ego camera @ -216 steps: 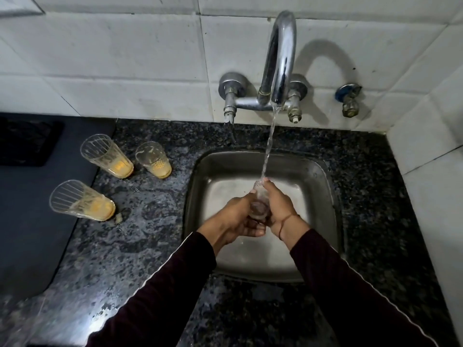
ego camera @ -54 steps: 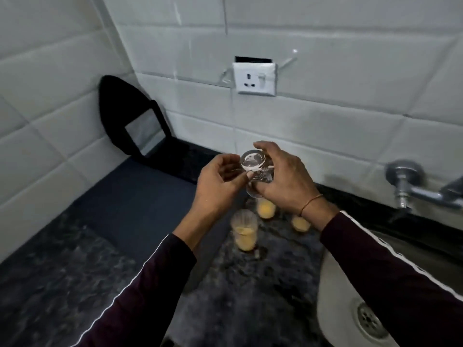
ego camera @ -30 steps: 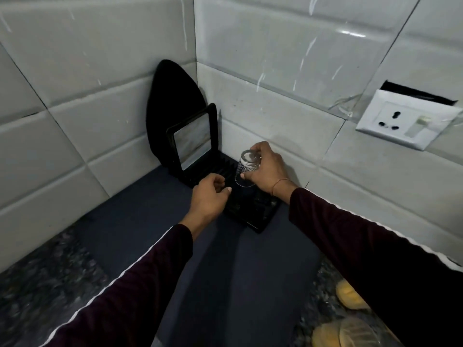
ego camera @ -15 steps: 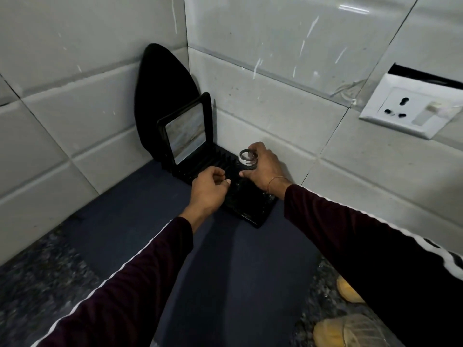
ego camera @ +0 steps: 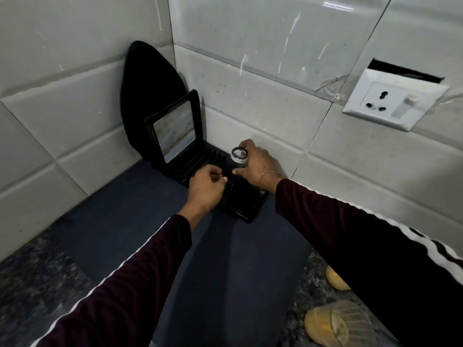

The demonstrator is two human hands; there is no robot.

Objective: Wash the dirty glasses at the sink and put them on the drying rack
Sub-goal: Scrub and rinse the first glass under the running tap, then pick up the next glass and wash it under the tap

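My left hand (ego camera: 204,189) hovers loosely curled, holding nothing, just short of the black ribbed plastic drying rack (ego camera: 240,204). At one o'clock from it, my right hand (ego camera: 256,166) wraps the small clear glass (ego camera: 239,156), upside down, axis vertical, on the rack.

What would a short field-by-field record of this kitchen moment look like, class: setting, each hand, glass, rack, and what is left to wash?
setting: tiled corner of a counter
right hand: grips the clean glass, upside down
glass position: on the black drying rack
left hand: loosely curled over the rack, holding nothing
left to wash: two dirty glasses with orange residue, lower right
also there: wall socket, small mirror
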